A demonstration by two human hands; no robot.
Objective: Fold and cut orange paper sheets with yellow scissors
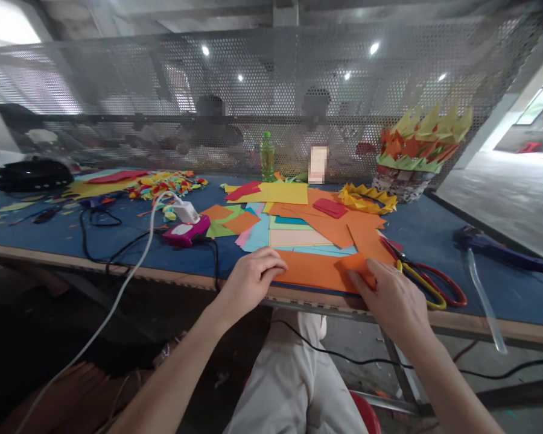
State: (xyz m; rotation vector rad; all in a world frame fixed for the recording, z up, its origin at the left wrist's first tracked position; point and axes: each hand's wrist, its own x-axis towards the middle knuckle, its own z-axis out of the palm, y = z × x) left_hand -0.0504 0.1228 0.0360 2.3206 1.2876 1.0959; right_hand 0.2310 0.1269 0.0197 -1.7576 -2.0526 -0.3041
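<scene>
An orange paper sheet (314, 271) lies at the table's near edge. My left hand (248, 280) rests on its left end with the fingers curled together, pinching the paper's edge. My right hand (389, 295) presses on the sheet's right end, fingers together over a folded corner. Just right of that hand lie scissors (428, 280) with red and yellow handles.
Coloured paper sheets (298, 220) are spread across the blue table (117, 241). A pink device (185, 232) with cables, a white charger (185, 212), a green bottle (266, 158), a yellow paper ring (366, 199), a paper crown basket (416, 154) and a blue glue gun (493, 247) stand around. A mesh screen rises behind.
</scene>
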